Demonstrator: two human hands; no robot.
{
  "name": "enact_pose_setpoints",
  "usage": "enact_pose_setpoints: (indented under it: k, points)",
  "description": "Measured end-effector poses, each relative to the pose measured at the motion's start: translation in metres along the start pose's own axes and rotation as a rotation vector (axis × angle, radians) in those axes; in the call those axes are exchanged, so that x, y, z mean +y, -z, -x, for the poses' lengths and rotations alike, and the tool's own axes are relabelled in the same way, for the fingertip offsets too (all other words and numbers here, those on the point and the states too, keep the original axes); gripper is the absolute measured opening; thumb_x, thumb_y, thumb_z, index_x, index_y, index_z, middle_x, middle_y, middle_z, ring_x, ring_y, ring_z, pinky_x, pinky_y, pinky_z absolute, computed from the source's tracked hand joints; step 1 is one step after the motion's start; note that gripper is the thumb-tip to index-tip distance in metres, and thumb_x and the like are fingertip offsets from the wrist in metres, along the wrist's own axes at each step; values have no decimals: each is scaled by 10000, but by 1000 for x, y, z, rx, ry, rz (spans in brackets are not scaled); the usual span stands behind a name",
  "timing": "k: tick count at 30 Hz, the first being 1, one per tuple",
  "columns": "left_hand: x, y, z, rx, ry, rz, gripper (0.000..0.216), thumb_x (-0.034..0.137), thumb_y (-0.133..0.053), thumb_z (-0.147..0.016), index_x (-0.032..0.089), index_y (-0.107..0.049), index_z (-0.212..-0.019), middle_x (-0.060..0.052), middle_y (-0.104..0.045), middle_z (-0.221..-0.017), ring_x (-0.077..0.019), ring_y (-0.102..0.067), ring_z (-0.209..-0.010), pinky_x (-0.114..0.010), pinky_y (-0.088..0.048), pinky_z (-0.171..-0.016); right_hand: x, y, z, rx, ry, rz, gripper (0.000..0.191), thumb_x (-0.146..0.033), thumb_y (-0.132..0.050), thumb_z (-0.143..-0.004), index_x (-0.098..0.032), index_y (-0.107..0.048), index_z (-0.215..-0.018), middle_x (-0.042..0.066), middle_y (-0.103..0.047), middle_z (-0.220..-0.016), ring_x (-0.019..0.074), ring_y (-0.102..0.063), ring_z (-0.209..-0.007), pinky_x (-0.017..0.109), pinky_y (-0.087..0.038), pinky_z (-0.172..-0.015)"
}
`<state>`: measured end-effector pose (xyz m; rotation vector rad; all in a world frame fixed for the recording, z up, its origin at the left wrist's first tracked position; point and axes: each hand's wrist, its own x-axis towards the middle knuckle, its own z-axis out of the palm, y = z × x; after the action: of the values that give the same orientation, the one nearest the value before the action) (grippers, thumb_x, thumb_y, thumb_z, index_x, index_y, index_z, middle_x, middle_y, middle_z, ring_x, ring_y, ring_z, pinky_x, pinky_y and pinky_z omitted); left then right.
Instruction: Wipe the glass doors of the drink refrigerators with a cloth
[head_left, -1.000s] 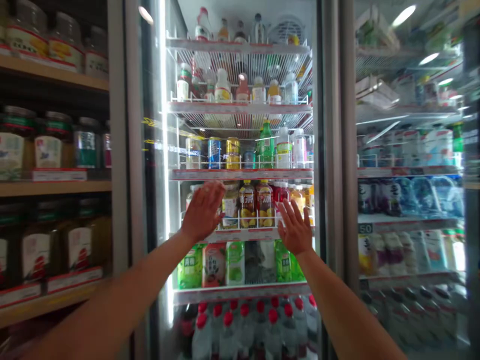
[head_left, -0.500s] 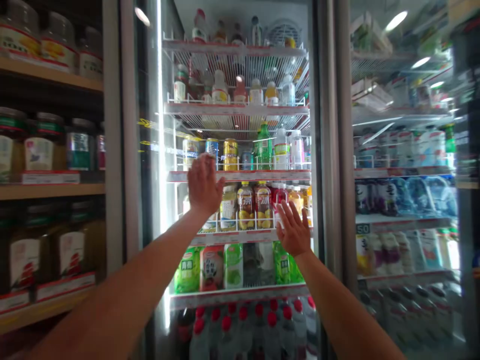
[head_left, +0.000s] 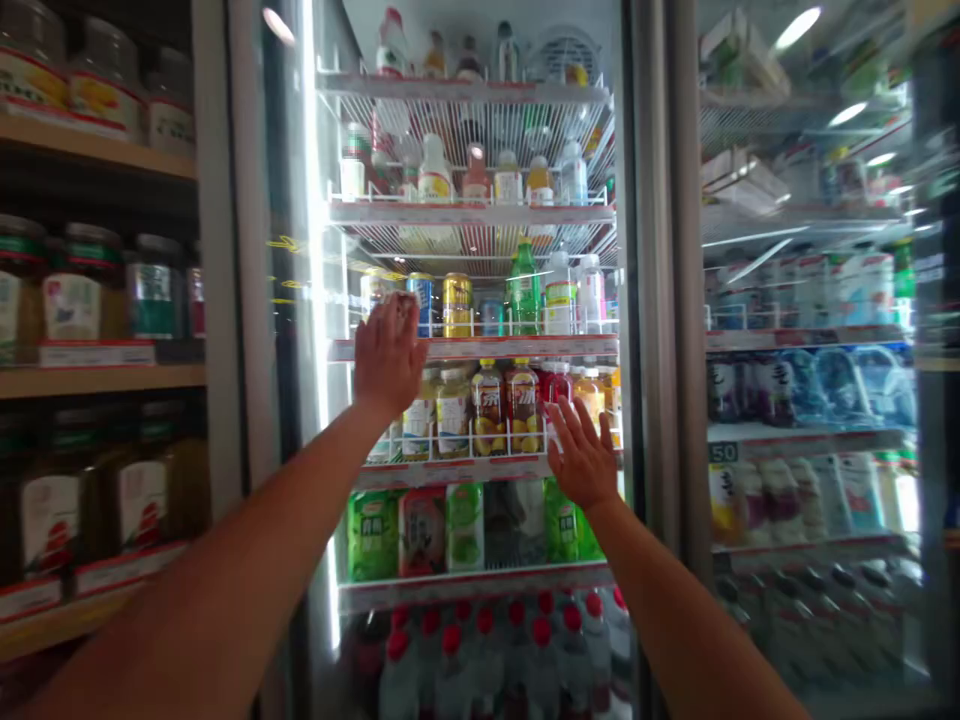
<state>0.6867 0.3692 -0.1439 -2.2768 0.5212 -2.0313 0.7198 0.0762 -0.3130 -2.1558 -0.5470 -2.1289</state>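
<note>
My left hand (head_left: 388, 355) is raised with its fingers stretched out, holding nothing, in front of a drinks fridge. Behind its fingertips are a blue can (head_left: 422, 300) and the front rail of the can shelf (head_left: 480, 348). My right hand (head_left: 583, 455) is lower and to the right, fingers spread and also holding nothing. Near it I see a bottle with red contents (head_left: 556, 382) and a green carton (head_left: 561, 520). Two dark tea bottles (head_left: 489, 408) stand between my hands. I cannot tell whether either hand touches anything.
A gold can (head_left: 457, 305) and a green bottle (head_left: 524, 290) stand on the can shelf. Red-capped bottles (head_left: 451, 640) fill the bottom. Wooden shelves with jars (head_left: 82, 285) stand at the left. A metal frame (head_left: 667, 300) separates another glass-fronted fridge (head_left: 806, 440) at the right.
My left hand has moved a little to the left and slightly down. My right hand has shifted very slightly left. The whole view has drifted slightly too.
</note>
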Motion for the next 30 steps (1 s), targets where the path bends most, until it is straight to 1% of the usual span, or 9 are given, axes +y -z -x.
enact_pose_setpoints:
  k: [2,4,8,11,14,18,24,27,30]
  points:
    - [1,-2,6,13,89,-22,632,442,-227,-1038,133,-198,-1589,-91,-25,-1682,-304,-32,-1547,-544,-140,-1262,0,0,0,-1,-4,-2,680,-262,-473,-982,-255,-187,-1600,39,-413,-1572,239,-319,-1489,489,-133,-1240]
    - [15,-8,19,-31,70,-30,661,448,-265,-1036,78,-202,-1580,-150,-15,-1674,-344,-39,-1539,-552,-138,-1254,0,0,0,-7,-7,-5,689,-261,-475,-982,-260,-173,-1602,35,-414,-1573,235,-316,-1491,488,-139,-1239]
    - [52,-22,45,-156,-217,18,659,492,-362,-1017,167,-247,-1579,-113,-131,-1670,-322,-68,-1544,-527,-139,-1251,0,0,1,10,-1,-1,709,-257,-485,-980,-261,-151,-1605,44,-428,-1565,232,-325,-1487,485,-148,-1237]
    - [70,-29,53,-182,-378,67,663,527,-414,-1000,246,-251,-1578,-69,-178,-1665,-293,-66,-1548,-511,-108,-1259,0,0,0,19,-5,2,694,-252,-475,-982,-263,-165,-1603,47,-422,-1568,228,-329,-1486,476,-157,-1234]
    - [86,-36,56,-151,-368,131,663,536,-417,-999,265,-246,-1579,-72,-162,-1668,-296,-55,-1548,-520,-115,-1254,1,2,-1,-3,2,-17,701,-327,-487,-988,-258,-159,-1605,59,-410,-1575,242,-323,-1488,487,-162,-1231]
    - [116,-49,62,-123,-401,219,670,557,-418,-993,273,-254,-1578,-86,-147,-1670,-317,-45,-1547,-544,-127,-1246,6,2,1,-7,10,-66,841,-500,-534,-958,-198,-100,-1612,118,-412,-1569,261,-342,-1479,501,-164,-1234]
    - [166,-65,71,-108,-411,363,723,568,-407,-991,277,-146,-1599,-102,-133,-1669,-305,-3,-1550,-568,-179,-1235,14,-3,8,-37,44,-135,772,-405,-417,-965,-135,-88,-1609,149,-299,-1622,265,-237,-1521,521,-163,-1236]
    - [172,-59,76,-121,-411,495,722,532,-342,-1018,259,-24,-1606,-114,-92,-1673,-278,-10,-1552,-540,-243,-1225,14,-2,9,-31,57,-140,729,-343,-416,-957,-168,-137,-1607,126,-299,-1626,256,-224,-1526,517,-155,-1238]
    - [145,-43,83,-113,-492,542,693,506,-301,-1034,264,11,-1604,-102,-83,-1676,-250,-88,-1550,-478,-293,-1216,12,1,7,-8,48,-155,725,-345,-496,-941,-210,-212,-1593,106,-345,-1608,256,-264,-1513,509,-160,-1240]
